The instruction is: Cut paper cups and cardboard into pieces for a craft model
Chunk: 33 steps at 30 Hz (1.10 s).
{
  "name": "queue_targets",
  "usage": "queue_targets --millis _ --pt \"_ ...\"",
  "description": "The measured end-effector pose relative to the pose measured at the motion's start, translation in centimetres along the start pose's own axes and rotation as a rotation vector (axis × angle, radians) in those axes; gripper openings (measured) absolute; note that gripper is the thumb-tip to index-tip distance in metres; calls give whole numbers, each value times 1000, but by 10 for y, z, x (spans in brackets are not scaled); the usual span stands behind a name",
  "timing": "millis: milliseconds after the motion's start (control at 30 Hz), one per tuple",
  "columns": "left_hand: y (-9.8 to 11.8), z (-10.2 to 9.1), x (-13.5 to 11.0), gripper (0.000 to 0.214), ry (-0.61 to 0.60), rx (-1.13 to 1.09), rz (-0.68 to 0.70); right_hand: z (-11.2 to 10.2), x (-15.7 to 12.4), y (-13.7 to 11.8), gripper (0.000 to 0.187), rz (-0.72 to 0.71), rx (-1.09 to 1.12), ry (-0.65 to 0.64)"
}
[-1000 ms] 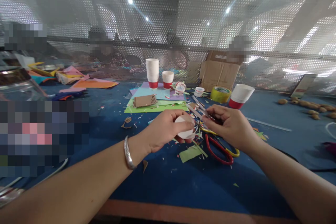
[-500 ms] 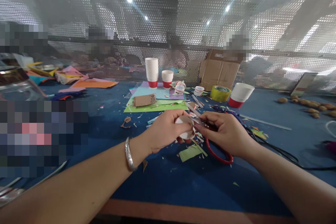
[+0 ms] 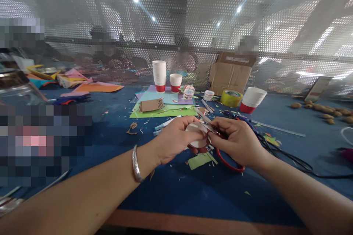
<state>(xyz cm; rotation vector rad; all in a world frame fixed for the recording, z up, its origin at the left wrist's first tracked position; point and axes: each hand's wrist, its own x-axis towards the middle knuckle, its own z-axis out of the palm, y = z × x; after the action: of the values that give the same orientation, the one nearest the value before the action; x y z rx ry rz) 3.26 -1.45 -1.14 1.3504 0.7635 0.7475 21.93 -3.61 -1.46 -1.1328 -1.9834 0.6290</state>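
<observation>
My left hand (image 3: 178, 137) is closed around a white round paper cup bottom (image 3: 197, 136), its thumb lying across the pale disc. Close against the disc's right side, my right hand (image 3: 234, 137) grips a pair of scissors (image 3: 207, 122). Their metal blades point up and to the left, and a red handle loop shows below the hand. Fingers hide the scissors' pivot. Under both hands lie paper scraps and a light green paper piece (image 3: 199, 161).
Behind the hands stand a tall paper cup stack (image 3: 159, 75), a shorter stack (image 3: 175, 82), yellow tape (image 3: 231, 98), another cup stack (image 3: 253, 100) and a cardboard box (image 3: 231, 71). Brown cardboard pieces (image 3: 151, 105) rest on coloured sheets. A black cable (image 3: 292, 159) runs along the right.
The white cup bottom has shifted slightly right and turned in my left hand. My right fingers have moved a little against its edge; the scissors are almost where they were.
</observation>
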Motion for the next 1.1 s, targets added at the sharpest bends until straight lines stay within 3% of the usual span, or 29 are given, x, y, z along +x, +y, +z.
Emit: queue_targets --millis 133,300,367,600,733,900,1100 --pt "3 -2 1 14 31 -54 1 -2 0 2 12 26 42 37" --pt "0 -5 3 14 135 -68 45 -6 3 5 27 51 -36 119" --pt "-1 -6 4 15 190 -56 85 -5 4 5 23 55 -11 131" --pt "0 -5 5 17 304 -109 193 2 5 1 24 140 156 60" --pt "0 -4 5 19 303 -176 203 1 5 1 20 148 184 23" --pt "-1 -6 6 18 239 -225 181 0 3 1 18 112 130 92" --pt "-1 -1 6 19 299 -260 174 0 3 0 20 115 80 86"
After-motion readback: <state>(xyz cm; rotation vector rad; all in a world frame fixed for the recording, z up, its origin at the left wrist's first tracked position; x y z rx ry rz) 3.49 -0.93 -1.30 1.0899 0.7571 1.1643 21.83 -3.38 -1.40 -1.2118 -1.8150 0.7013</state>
